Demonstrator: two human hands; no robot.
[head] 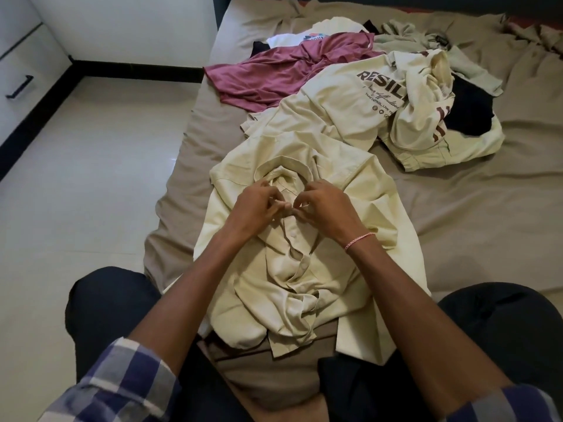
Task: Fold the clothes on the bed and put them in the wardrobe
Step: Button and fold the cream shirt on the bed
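In the head view, the pale cream button-front cotton shirt lies face up at the centre of the taupe-sheeted bed, collar toward twelve o'clock, its lower half rumpled toward six o'clock. The left hand and the right hand meet just below the collar, fingertips pinched on the placket edges near the top button, apparently fastening it; neither hand is loose. A pink thread bracelet circles the right wrist.

At twelve to one o'clock waits the unfolded pile: a cream printed T-shirt, a maroon jersey top, and a black garment. The white wardrobe with a black handle stands at ten o'clock, well apart.

Risk, as a judgement: the bunched hem could get folded in crooked if it is not smoothed first, and tugging the placket may drag the shirt toward the bed edge at six o'clock.
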